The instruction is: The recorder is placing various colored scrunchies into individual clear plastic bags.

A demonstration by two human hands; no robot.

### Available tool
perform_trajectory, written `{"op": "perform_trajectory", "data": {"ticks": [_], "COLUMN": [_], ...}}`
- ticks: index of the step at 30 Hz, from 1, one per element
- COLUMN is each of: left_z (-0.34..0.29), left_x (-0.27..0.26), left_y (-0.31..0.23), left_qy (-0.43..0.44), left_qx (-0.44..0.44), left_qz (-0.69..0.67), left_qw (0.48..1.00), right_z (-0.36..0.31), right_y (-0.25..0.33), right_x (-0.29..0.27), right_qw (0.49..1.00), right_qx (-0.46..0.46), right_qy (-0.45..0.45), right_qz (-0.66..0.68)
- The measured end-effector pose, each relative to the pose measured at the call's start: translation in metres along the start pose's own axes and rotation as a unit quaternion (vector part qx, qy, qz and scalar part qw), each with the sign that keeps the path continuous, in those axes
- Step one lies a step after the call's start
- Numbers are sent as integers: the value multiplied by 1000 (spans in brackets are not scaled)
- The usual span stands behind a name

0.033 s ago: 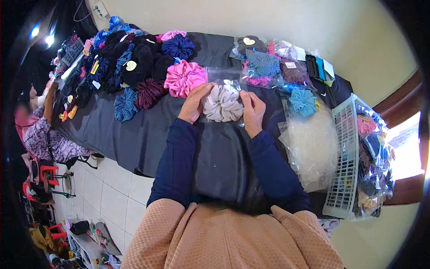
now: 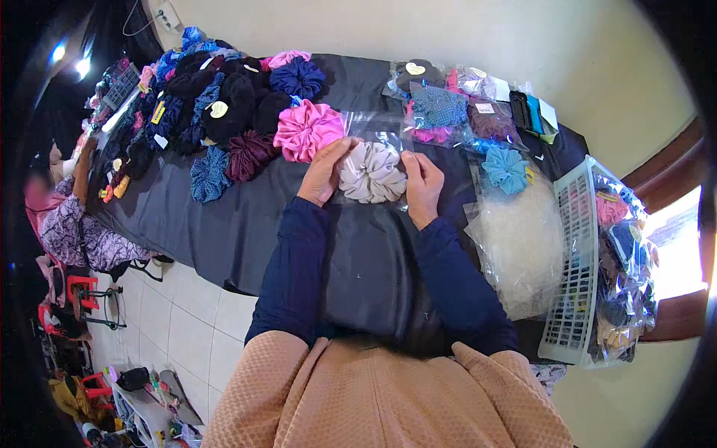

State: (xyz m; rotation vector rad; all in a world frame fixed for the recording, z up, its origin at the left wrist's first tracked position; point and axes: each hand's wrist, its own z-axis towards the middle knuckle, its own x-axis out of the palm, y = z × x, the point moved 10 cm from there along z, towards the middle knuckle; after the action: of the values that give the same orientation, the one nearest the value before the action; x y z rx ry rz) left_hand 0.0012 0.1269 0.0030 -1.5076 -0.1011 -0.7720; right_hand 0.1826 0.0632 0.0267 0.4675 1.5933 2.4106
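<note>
A light grey scrunchie (image 2: pixel 371 175) lies inside a clear plastic bag (image 2: pixel 379 124) above the dark cloth. My left hand (image 2: pixel 326 170) grips the bag's left side, fingers closed. On the other side, my right hand (image 2: pixel 423 185) pinches the bag's right edge between thumb and fingers. Just beyond my left hand rests a pink scrunchie (image 2: pixel 308 131), with a maroon scrunchie (image 2: pixel 251 155) and a blue dotted scrunchie (image 2: pixel 210 174) to its left. A light blue scrunchie (image 2: pixel 506 170) sits right of my right hand, on a stack of clear bags (image 2: pixel 519 246).
A heap of dark scrunchies (image 2: pixel 231 104) covers the table's far left. Bagged scrunchies (image 2: pixel 441 108) lie at the back right. A white plastic basket (image 2: pixel 571 276) holding bagged pieces stands at the right edge. Another person (image 2: pixel 71 216) is at the far left.
Hardly anything differs. The grey scrunchie and the bag around it have shifted very slightly between my hands, which keep their grip.
</note>
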Motion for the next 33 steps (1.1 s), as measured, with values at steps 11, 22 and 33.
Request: {"op": "perform_trajectory", "data": {"ticks": [11, 22, 33], "left_z": [8, 7, 7], "left_x": [-27, -12, -5], "left_y": [2, 5, 7], "left_qy": [-107, -65, -37], "left_qx": [75, 27, 2], "left_qz": [70, -23, 5], "left_qw": [989, 997, 999], "right_z": [2, 5, 3], "right_y": [-6, -17, -16], "right_x": [1, -4, 4], "right_qw": [994, 996, 995], "right_qx": [37, 30, 77], "right_qy": [-16, -12, 19], "right_qz": [99, 83, 61]}}
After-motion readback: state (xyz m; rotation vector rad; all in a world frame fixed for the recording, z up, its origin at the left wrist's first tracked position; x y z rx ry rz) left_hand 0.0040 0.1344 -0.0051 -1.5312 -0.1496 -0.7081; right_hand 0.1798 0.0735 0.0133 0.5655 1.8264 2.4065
